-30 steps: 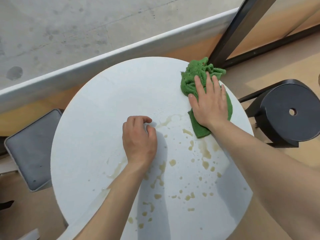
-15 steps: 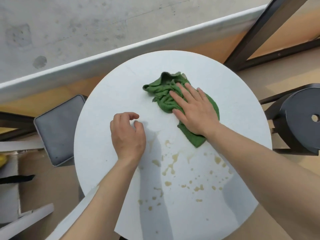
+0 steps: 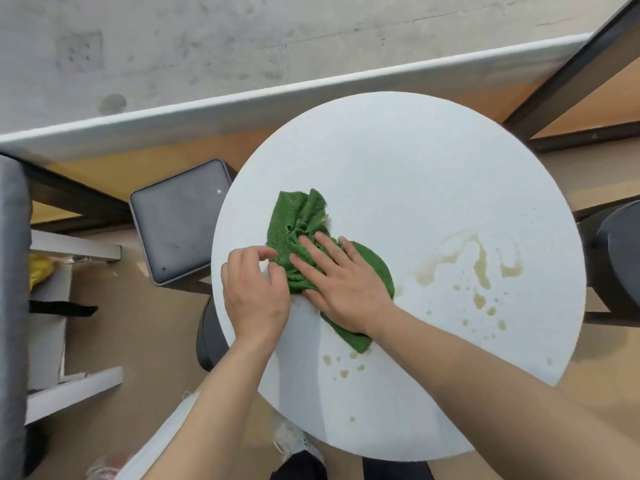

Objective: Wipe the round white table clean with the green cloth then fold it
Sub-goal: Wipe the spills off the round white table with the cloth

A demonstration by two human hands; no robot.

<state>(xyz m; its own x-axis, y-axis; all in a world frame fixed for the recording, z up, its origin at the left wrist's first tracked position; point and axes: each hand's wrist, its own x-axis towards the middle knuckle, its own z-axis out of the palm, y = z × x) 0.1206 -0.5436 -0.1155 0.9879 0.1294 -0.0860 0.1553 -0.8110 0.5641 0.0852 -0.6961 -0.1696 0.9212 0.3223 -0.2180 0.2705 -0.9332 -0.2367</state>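
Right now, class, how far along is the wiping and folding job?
Done: the far half of the round white table looks clean. In hand: the right hand presses flat on the bunched green cloth, the left hand curled beside it. Left: the brown spill on the right, droplets near the front edge, then folding.

We see the desk (image 3: 398, 161) bare across its far half; only our hands and the bunched cloth (image 3: 298, 220) block the left-centre.
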